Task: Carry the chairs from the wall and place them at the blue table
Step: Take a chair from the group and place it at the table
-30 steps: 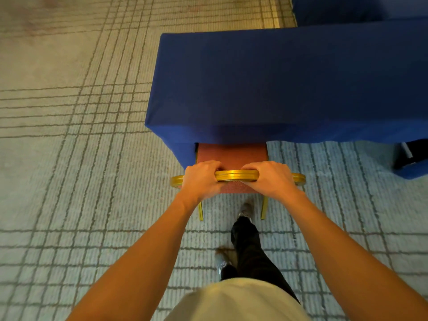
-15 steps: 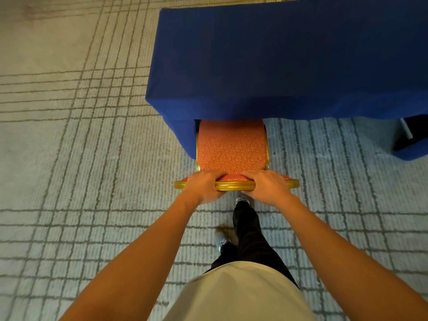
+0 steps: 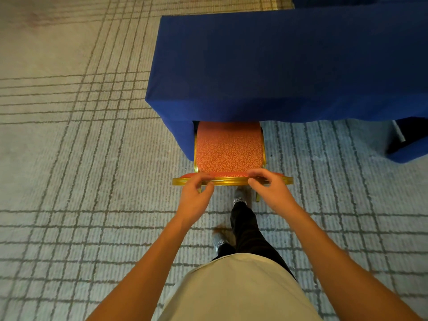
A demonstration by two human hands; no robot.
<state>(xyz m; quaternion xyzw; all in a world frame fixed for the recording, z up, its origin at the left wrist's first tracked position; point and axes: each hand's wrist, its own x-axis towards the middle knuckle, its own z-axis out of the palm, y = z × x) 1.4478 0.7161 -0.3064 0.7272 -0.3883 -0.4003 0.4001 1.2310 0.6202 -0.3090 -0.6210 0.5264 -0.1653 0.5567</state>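
A chair (image 3: 229,149) with a red patterned seat and a gold frame stands on the carpet, its seat front tucked under the edge of the blue table (image 3: 278,66). The gold top rail of its back runs across just in front of my hands. My left hand (image 3: 196,195) hovers at the rail's left part, fingers loosely curled and blurred, and does not grip it. My right hand (image 3: 268,188) hovers the same way at the rail's right part.
Grey carpet with a dark grid pattern spreads to the left and behind me. Another blue-draped table (image 3: 407,144) is at the right edge, and a third (image 3: 359,1) at the top right. My legs and feet (image 3: 240,200) are right behind the chair.
Both hands gripped the chair's top rail before. Now their fingers have loosened and lifted off it, and the chair stands at the table.
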